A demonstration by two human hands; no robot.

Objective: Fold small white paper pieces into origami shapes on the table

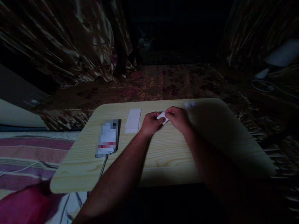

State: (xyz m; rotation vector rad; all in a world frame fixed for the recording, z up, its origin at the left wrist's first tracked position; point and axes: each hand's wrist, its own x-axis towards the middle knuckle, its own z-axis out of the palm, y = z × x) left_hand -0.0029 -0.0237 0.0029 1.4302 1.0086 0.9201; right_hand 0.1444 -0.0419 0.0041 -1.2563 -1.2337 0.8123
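Note:
Both of my hands meet over the far middle of a small light wooden table [163, 155]. My left hand [150, 123] and my right hand [177, 118] pinch a small white piece of paper [162, 117] between their fingertips, just above the tabletop. A stack of white paper slips [133, 120] lies flat to the left of my left hand. Further left, a phone [107, 138] lies face up with a cable running off the near edge.
A small crumpled white bit [190, 104] sits near the table's far right edge. Patterned dark carpet [163, 82] and shiny curtains [70, 40] lie beyond. A striped blanket [28, 155] and red cloth [25, 207] are at the left.

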